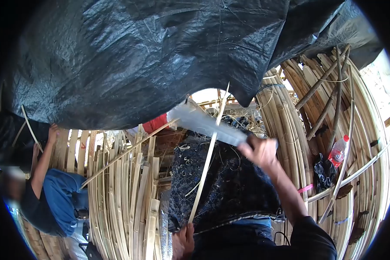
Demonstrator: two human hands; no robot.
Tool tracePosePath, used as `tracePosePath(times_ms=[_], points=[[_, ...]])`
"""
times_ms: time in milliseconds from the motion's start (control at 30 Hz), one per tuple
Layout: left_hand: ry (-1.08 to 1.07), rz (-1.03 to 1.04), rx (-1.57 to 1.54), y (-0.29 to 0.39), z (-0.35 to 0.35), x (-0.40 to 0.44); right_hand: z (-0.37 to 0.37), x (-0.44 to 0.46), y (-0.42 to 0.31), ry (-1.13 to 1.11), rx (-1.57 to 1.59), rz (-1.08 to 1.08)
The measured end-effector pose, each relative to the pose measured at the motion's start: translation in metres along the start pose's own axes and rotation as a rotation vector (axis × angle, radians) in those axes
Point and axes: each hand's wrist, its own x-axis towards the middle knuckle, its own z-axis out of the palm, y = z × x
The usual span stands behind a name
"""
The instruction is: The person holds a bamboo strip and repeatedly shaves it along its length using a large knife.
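My left hand (184, 240), low in the view near my body, is closed around the lower end of a long pale bamboo strip (205, 169). The strip slants up and away from me over a dark patterned cloth (242, 184) on my lap. My right hand (263, 151) grips a machete (208, 126), its wide blade smeared by motion and pointing up to the left. In the picture the blade crosses the strip's upper part; I cannot tell whether they touch. Pale shavings lie scattered on the cloth.
A black plastic sheet (160, 60) hangs overhead. Split bamboo slats (117, 195) stand at the left, with more bamboo (286, 130) at the right. There, a plastic bottle (339, 151) lies beside a black bag (325, 175). Another person (52, 199) sits at the far left, arms raised.
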Motion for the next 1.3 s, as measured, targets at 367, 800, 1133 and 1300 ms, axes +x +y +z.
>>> tracePosePath(times_ms=[367, 800, 1133, 1300], points=[[-0.15, -0.288, -0.283, 0.006, -0.007, 0.0, -0.002, -0.014, -0.039, 0.002, 0.138, -0.372], [-0.055, -0.237, -0.405, -0.014, 0.012, -0.042, -0.018, 0.066, 0.038, 0.285, 1.03, 0.473], [-0.093, -0.16, -0.47, -0.007, 0.008, -0.042, -0.048, 0.042, -0.059, -0.145, 1.817, 0.686], [-0.139, 0.08, -0.687, 0.011, -0.015, -0.016, -0.066, 0.044, -0.069, -0.142, 1.922, 0.678]])
